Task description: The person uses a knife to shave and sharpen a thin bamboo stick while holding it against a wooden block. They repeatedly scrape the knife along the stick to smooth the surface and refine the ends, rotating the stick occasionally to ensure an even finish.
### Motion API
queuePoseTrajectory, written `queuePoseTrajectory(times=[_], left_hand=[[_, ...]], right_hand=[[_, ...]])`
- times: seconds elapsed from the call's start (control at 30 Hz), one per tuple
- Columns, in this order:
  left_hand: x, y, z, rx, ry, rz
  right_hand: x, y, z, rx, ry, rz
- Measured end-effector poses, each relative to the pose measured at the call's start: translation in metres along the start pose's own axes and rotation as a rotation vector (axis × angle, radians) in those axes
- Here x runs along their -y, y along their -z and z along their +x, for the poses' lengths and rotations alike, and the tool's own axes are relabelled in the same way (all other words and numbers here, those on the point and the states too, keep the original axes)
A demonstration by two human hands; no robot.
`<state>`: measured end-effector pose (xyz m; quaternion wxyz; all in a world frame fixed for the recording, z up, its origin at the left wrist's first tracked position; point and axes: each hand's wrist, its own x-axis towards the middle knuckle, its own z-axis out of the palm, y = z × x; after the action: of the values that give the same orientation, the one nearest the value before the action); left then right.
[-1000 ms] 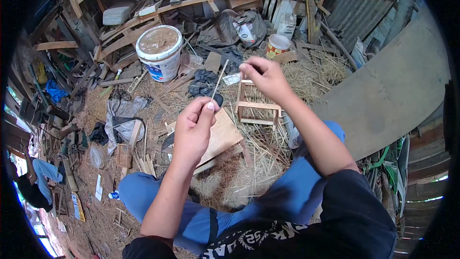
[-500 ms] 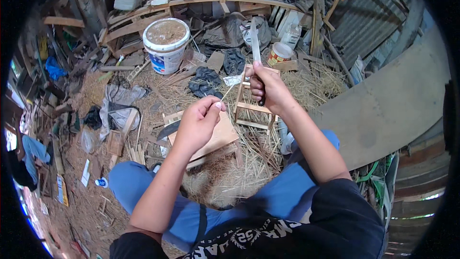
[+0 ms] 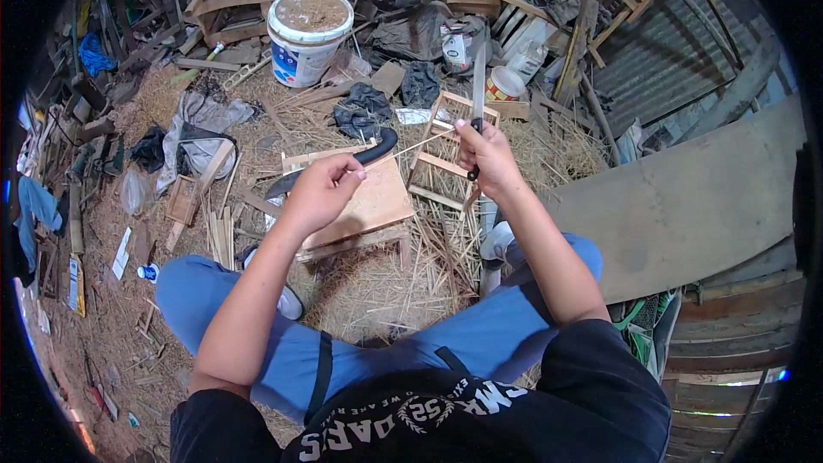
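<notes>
My left hand (image 3: 324,193) is closed, pinching one end of a thin pale wooden strip (image 3: 411,147) between thumb and fingers. The strip slants up to my right hand (image 3: 490,156), its far end at the thumb. That right hand is wrapped round the black handle of a knife (image 3: 479,77), whose long blade points away from me. Below the left hand stands a low wooden stool (image 3: 369,206). On it lies a curved blade with a black hooked handle (image 3: 377,147), partly hidden by the left hand. Just beyond my right hand is a small wooden frame (image 3: 437,173).
A white bucket (image 3: 310,34) with a dusty top stands at the far side, near a smaller tub (image 3: 506,83). Straw and wood scraps cover the ground. A large curved board (image 3: 677,197) lies at the right. Black plastic (image 3: 362,110) lies beyond the stool.
The view has shifted. My hands have moved farther apart, and the strip now spans from the left hand to the right. The hooked black handle has come into sight beside my left hand.
</notes>
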<state>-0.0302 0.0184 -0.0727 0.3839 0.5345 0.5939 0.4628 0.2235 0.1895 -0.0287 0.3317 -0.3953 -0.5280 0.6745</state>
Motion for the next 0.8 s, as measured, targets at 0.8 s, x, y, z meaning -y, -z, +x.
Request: queuePoseTrajectory(times=[0.8], left_hand=[[0.143, 0.016, -0.062, 0.086, 0.239, 0.552]], right_hand=[[-0.222, -0.023, -0.018, -0.305, -0.361, -0.058]])
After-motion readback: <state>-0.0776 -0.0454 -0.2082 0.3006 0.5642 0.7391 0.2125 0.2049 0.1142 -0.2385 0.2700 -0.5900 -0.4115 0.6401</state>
